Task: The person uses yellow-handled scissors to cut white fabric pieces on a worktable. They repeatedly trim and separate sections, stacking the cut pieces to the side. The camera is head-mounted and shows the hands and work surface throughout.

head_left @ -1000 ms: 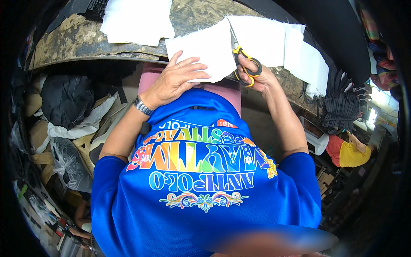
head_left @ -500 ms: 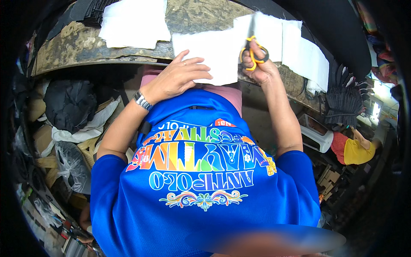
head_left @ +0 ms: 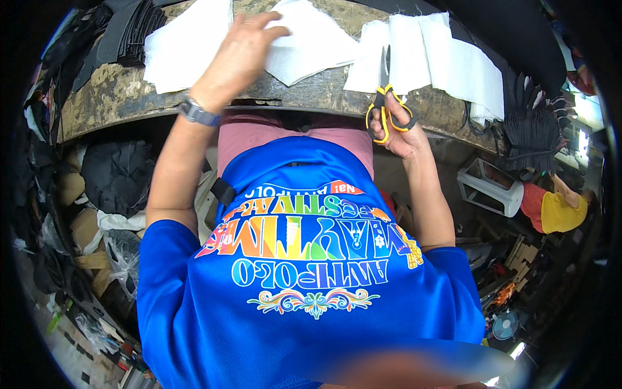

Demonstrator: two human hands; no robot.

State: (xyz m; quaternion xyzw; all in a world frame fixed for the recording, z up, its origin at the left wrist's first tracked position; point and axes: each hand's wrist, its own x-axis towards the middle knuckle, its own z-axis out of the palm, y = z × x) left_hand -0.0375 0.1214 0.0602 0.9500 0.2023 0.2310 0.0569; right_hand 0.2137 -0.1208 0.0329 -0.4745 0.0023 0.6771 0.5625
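Note:
My left hand (head_left: 238,58), slightly blurred, is over the white cloth on the table with its fingers stretched out and apart. Under and beside it lies a white cloth stack (head_left: 178,48). A separate white cloth piece (head_left: 311,45) rests at an angle just right of its fingertips, one corner toward the table's near edge. My right hand (head_left: 403,135) grips scissors (head_left: 379,102) with black and yellow handles, blades pointing away from me. Beyond the scissors, several overlapping white cloth pieces (head_left: 447,58) spread along the table's right part.
The worn wooden table (head_left: 110,97) has a curved near edge. Black strips (head_left: 139,32) are stacked at its far left; a tied black bundle (head_left: 531,133) hangs at the right. A white stool (head_left: 490,188) and a person in yellow (head_left: 565,211) are on the right.
My left hand has moved away from me and left, off the middle cloth piece, which now lies farther back and turned. My right hand has drawn the scissors a little nearer.

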